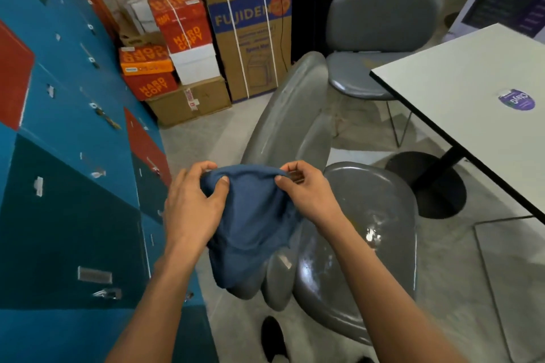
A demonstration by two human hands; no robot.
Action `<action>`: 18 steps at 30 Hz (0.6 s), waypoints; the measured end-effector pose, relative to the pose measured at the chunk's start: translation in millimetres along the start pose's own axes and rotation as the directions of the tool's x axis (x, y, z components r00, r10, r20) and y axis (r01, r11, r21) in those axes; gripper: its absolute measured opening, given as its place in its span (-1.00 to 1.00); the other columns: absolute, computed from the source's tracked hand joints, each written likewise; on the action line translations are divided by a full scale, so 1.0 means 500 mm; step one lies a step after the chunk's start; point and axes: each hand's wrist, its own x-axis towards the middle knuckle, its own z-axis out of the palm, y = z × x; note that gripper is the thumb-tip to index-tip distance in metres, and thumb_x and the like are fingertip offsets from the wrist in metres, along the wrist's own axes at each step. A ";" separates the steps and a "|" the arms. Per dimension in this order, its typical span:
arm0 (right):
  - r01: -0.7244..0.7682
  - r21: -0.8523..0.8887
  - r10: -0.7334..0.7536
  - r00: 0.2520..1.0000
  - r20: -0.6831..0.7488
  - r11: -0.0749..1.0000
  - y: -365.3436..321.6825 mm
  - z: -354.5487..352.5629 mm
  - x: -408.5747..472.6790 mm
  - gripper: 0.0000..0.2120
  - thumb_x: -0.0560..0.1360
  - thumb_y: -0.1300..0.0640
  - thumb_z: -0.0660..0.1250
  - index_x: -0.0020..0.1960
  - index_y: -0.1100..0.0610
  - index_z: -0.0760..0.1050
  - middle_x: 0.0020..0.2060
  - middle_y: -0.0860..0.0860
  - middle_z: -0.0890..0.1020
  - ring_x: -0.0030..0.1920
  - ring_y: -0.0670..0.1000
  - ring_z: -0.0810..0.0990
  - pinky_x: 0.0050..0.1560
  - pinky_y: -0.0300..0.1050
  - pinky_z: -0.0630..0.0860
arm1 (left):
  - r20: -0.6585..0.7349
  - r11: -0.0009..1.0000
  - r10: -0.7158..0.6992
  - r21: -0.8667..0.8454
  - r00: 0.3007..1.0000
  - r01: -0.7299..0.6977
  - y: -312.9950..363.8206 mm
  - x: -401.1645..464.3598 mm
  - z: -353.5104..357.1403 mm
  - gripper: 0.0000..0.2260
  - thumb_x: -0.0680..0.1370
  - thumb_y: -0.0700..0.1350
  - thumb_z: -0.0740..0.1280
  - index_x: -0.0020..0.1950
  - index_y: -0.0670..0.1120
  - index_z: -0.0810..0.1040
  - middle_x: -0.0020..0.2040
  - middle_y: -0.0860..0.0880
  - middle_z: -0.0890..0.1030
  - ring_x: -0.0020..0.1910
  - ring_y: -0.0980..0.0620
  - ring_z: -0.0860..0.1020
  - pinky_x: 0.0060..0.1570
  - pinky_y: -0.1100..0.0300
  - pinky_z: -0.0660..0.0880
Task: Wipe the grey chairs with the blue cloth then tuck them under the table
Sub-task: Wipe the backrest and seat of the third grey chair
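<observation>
**Blue cloth held up in both your hands above the near grey chair**

To your left runs the blue and red locker wall (67, 127). On your right, the white bench (472, 91) stands on a black pedestal, a purple sticker (516, 99) on its top. Stacked cardboard boxes (206, 47) sit against the far wall. The near grey chair (359, 244) is below your hands, beside the bench and not under it; another grey chair (383, 38) stands behind it. You hold the blue cloth (250, 224) over the near chair's back: your left hand (191, 209) and right hand (309, 194) each pinch its top edge between curled fingers and thumb, and it hangs down between them.
</observation>
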 end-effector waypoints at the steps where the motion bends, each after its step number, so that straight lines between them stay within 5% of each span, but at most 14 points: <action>1: -0.002 -0.029 0.001 1.000 -0.012 1.000 0.004 0.003 0.001 -0.94 0.52 0.13 0.44 -0.01 0.02 0.60 -0.12 -0.05 0.68 -0.09 -0.10 0.62 0.01 -0.22 0.53 | 0.007 0.998 0.043 0.042 0.999 -0.043 0.002 -0.003 0.004 -0.70 0.58 0.09 0.38 0.31 0.14 0.53 0.29 0.01 0.51 0.31 -0.15 0.45 0.27 -0.15 0.44; 6: -0.047 -0.030 0.046 0.999 -0.022 0.998 0.039 0.033 -0.010 -0.84 0.53 0.07 0.44 0.11 -0.03 0.58 0.08 0.00 0.61 -0.01 -0.08 0.63 0.02 -0.24 0.56 | 0.063 0.963 0.238 0.113 0.969 -0.243 0.017 -0.071 0.014 -0.53 0.59 0.16 0.32 0.49 0.11 0.41 0.51 0.04 0.32 0.41 -0.09 0.37 0.23 -0.10 0.44; 11: -0.055 0.029 0.055 0.999 0.003 0.998 0.057 0.061 -0.041 -0.64 0.59 0.04 0.35 0.37 -0.06 0.44 0.22 -0.06 0.44 0.11 -0.04 0.58 0.27 0.04 0.53 | 0.269 0.925 0.168 0.291 0.948 -0.246 -0.004 -0.136 0.061 -0.28 0.63 0.21 0.22 0.65 0.27 -0.17 0.67 0.13 -0.15 0.39 -0.11 0.47 0.06 -0.03 0.52; 18: -0.061 0.106 0.052 0.994 0.093 0.992 0.078 0.055 -0.096 -0.51 0.67 0.02 0.22 0.57 -0.02 0.22 0.39 -0.02 0.31 0.31 0.03 0.52 0.39 0.03 0.45 | 0.243 0.845 0.190 0.453 0.951 -0.285 0.017 -0.100 0.073 -0.33 0.67 0.19 0.15 0.66 0.21 -0.16 0.68 0.00 -0.02 0.20 -0.23 0.60 -0.02 -0.08 0.55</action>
